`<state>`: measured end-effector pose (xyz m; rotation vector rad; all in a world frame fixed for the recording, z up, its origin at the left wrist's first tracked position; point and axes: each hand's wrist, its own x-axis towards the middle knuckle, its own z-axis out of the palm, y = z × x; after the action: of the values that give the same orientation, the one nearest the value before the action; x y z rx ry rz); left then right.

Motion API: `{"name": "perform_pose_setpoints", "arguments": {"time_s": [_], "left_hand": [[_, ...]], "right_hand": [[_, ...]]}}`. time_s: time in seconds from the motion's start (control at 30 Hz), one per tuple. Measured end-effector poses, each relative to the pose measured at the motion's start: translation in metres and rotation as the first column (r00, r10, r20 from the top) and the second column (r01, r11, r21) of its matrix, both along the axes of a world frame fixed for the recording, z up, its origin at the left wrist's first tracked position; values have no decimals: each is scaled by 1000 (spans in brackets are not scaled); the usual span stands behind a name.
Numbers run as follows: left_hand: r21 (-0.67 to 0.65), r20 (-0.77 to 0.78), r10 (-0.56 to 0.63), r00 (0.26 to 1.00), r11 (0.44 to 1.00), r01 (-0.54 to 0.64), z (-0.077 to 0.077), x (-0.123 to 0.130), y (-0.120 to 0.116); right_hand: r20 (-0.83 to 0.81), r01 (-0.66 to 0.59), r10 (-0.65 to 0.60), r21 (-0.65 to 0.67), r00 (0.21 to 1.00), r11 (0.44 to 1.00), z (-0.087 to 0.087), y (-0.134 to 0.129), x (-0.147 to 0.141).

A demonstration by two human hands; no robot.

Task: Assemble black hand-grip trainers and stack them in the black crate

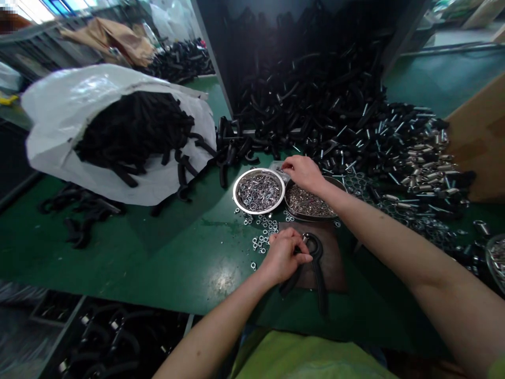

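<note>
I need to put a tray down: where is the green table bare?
Bare green table lies left of the left hand, below the white sack. Crowded: around the steel bowl, loose nuts, and the black handle pile beyond the right hand.

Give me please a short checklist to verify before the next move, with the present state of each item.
1. Left hand grips the black hand gripper on the brown mat: ok.
2. Right hand reaches the far rim of the dark bowl: ok.
3. Right hand fingers already hold a small part: cannot tell, the fingertips are hidden.
4. Shiny bowl has metal parts inside: ok.
5. Loose nuts are scattered on the green table beside the left hand, not in a bowl: not ok.
</note>
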<state>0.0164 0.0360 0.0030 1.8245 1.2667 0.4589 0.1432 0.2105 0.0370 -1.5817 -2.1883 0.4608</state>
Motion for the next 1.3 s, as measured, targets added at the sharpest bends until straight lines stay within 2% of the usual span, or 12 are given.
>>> {"name": "perform_pose_setpoints", "arguments": {"time_s": [0.13, 0.23, 0.37, 0.47, 0.53, 0.63, 0.73, 0.83, 0.9, 1.0, 1.2, 1.3], "left_hand": [[-63, -53, -16, 998, 998, 13, -1, 1, 7], [-68, -73, -31, 997, 997, 26, -1, 1, 10], [-37, -75, -12, 997, 999, 9, 0, 2, 5], [139, -118, 34, 992, 990, -17, 0, 6, -9], [327, -191, 54, 980, 945, 12, 0, 8, -22], [513, -325, 48, 945, 848, 134, 0, 9, -42], [528, -431, 50, 901, 823, 207, 2, 6, -54], [478, -482, 60, 874, 854, 206, 4, 4, -59], [446, -499, 60, 865, 873, 197, 5, 3, -61], [425, -525, 58, 849, 882, 203, 3, 4, -63], [438, -505, 57, 861, 877, 199, -3, 4, -64], [444, -494, 59, 867, 875, 193, -6, 3, -65]], "right_hand": [[-37, -72, 78, 124, 996, 990, 12, -65, 41], [28, -22, 18, 145, 999, 989, 10, -136, 93], [402, 179, -192, 72, 895, 981, -23, -229, 160], [533, 297, -291, 78, 795, 952, -54, -270, 188], [519, 392, -366, 64, 772, 918, -62, -279, 191], [331, 462, -421, -54, 845, 885, -41, -276, 175], [-19, 342, -347, -128, 938, 931, -1, -270, 146], [-249, 284, -269, 23, 930, 959, 17, -264, 118], [-215, 177, -162, 53, 963, 983, 13, -257, 107], [-29, -5, 3, -68, 1000, 998, 4, -246, 101], [-110, 92, -87, 42, 990, 995, 4, -251, 101], [-13, 24, -25, -74, 1000, 997, -13, -247, 99]]}}
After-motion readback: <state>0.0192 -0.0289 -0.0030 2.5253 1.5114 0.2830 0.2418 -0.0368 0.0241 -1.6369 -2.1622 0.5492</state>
